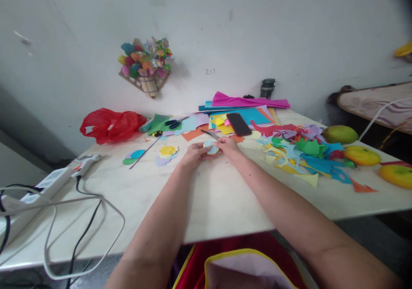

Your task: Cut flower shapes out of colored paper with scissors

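In the middle of the table my left hand (194,155) pinches the left side of a small light blue paper piece (211,148). My right hand (229,148) has its fingers closed at the right side of the same piece. A thin dark tool (207,132) points up and left from the right fingers; whether they grip it is unclear. Pinkish paper shows beneath the hands, mostly hidden. Yellow flower-shaped paper cutouts (168,151) lie left of my left hand. Further left are blue and green paper circles (137,154) and a thin dark stick (141,155).
Behind lie black-handled scissors (174,123), a phone (238,124) and stacked coloured sheets (254,115). Paper scraps (299,152) and mangoes (362,155) spread rightward. A red plastic bag (111,125), a power strip (48,184) and looping cables (111,207) occupy the left.
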The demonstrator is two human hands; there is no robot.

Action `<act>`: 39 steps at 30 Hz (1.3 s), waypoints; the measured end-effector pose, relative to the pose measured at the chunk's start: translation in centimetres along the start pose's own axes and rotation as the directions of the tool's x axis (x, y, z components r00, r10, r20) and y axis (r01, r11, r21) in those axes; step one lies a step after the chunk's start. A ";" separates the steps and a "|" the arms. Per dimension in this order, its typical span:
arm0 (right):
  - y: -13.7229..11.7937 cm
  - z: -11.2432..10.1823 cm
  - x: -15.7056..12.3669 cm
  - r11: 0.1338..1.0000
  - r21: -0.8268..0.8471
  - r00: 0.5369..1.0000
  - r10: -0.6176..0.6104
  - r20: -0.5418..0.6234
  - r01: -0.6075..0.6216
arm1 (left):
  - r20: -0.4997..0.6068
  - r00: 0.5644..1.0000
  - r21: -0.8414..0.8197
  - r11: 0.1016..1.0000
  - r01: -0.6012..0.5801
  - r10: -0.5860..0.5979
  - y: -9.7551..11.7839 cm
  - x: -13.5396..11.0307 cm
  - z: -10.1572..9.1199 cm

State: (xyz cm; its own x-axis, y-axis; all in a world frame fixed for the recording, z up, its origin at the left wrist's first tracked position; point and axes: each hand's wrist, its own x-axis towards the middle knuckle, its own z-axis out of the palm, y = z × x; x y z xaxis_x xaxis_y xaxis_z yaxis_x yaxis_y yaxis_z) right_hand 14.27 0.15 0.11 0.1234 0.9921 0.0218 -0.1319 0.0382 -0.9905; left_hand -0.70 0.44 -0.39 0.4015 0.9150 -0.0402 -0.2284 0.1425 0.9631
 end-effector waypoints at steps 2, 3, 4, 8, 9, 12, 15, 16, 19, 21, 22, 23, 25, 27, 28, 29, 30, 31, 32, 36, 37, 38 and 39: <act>0.0 0.0 0.0 1.000 0.001 1.000 0.001 0.001 -0.001 | 0.001 1.000 0.002 1.000 -0.004 0.004 0.0 0.0 0.0; 0.0 0.0 0.0 1.000 0.001 1.000 0.001 0.001 -0.001 | 0.001 1.000 0.001 1.000 -0.006 0.006 0.0 0.0 0.0; 0.0 0.0 0.0 1.000 0.002 1.000 0.000 0.001 0.000 | -0.001 1.000 0.000 1.000 -0.008 0.008 -0.1 0.0 0.0; 0.1 -0.1 0.0 1.000 0.010 1.000 -0.011 0.004 0.011 | -0.008 1.000 0.003 1.000 -0.007 0.007 -0.1 0.1 -0.1; 0.1 -0.1 0.0 1.000 0.011 1.000 -0.014 0.006 0.014 | -0.007 1.000 0.006 1.000 -0.007 0.007 -0.1 0.1 -0.1; 0.1 -0.1 0.0 1.000 0.012 1.000 -0.020 0.007 0.020 | -0.013 1.000 0.010 1.000 -0.022 0.022 -0.2 0.2 -0.1; 0.1 -0.1 0.0 1.000 0.010 1.000 -0.029 -0.003 0.029 | -0.059 0.997 0.015 0.999 -0.050 0.051 -0.4 0.3 -0.1; 0.1 0.0 0.0 0.999 0.008 0.999 -0.031 -0.006 0.031 | -0.078 0.995 0.019 0.998 -0.059 0.060 -0.5 0.3 -0.1; 0.3 0.0 0.1 0.999 -0.002 0.999 -0.040 -0.002 0.040 | -0.115 0.989 0.038 0.995 -0.087 0.091 -0.6 0.5 0.0; 0.3 -0.3 0.5 0.997 -0.008 0.997 -0.073 0.004 0.073 | -0.132 0.984 0.050 0.992 -0.113 0.118 -0.6 0.5 -0.1; 0.3 -0.5 0.7 0.995 -0.014 0.995 -0.098 0.001 0.098 | -0.147 0.980 0.055 0.991 -0.125 0.132 -0.6 0.6 -0.1; 0.3 -0.9 1.1 0.991 -0.028 0.991 -0.132 -0.013 0.132 | -0.167 0.976 0.059 0.989 -0.135 0.143 -0.5 0.6 -0.2; 0.2 -1.8 1.8 0.978 -0.093 0.979 -0.192 -0.063 0.186 | -0.214 0.964 0.063 0.987 -0.150 0.161 -0.4 0.6 -0.4; 0.2 -2.7 2.4 0.942 -0.281 0.962 -0.231 -0.143 0.185 | -0.245 0.955 0.058 0.985 -0.161 0.171 -0.3 0.7 -0.6; 0.2 -3.1 2.6 0.889 -0.421 0.953 -0.264 -0.151 0.179 | -0.250 0.953 0.054 0.985 -0.165 0.174 -0.3 0.7 -0.7; 0.3 -3.3 2.7 0.803 -0.564 0.944 -0.307 -0.121 0.190 | -0.250 0.952 0.048 0.984 -0.170 0.177 -0.3 0.7 -0.8; 0.4 -3.4 2.6 0.697 -0.691 0.939 -0.335 -0.080 0.190 | -0.250 0.951 0.043 0.984 -0.174 0.179 -0.3 0.8 -0.8; 0.4 -3.4 2.5 0.591 -0.786 0.942 -0.334 -0.035 0.181 | -0.254 0.950 0.039 0.984 -0.176 0.180 -0.4 0.8 -0.9; 0.5 -3.2 2.4 0.484 -0.857 0.946 -0.323 0.014 0.178 | -0.259 0.949 0.036 0.984 -0.177 0.180 -0.4 0.9 -1.0; 0.6 -2.0 1.7 0.165 -0.965 0.947 -0.283 0.151 0.203 | -0.279 0.943 0.016 0.983 -0.184 0.181 -0.6 1.2 -1.2; 0.5 -1.8 1.7 0.122 -0.972 0.943 -0.292 0.157 0.200 | -0.279 0.943 0.011 0.982 -0.187 0.183 -0.7 1.2 -1.3; 0.5 -1.6 1.7 0.092 -0.977 0.940 -0.304 0.155 0.191 | -0.278 0.942 0.008 0.981 -0.191 0.186 -0.7 1.2 -1.3; 0.4 -1.6 1.7 0.072 -0.981 0.937 -0.315 0.150 0.181 | -0.279 0.941 0.007 0.981 -0.195 0.189 -0.7 1.2 -1.3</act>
State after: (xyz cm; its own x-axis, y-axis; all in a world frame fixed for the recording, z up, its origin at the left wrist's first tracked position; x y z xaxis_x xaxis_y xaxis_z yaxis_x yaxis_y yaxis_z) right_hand 15.97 1.65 -0.48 0.0098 0.9357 0.3527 0.9776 0.0651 -0.2000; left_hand -1.21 1.96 -1.47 0.0875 0.9937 0.0705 -0.2961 -0.0416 0.9542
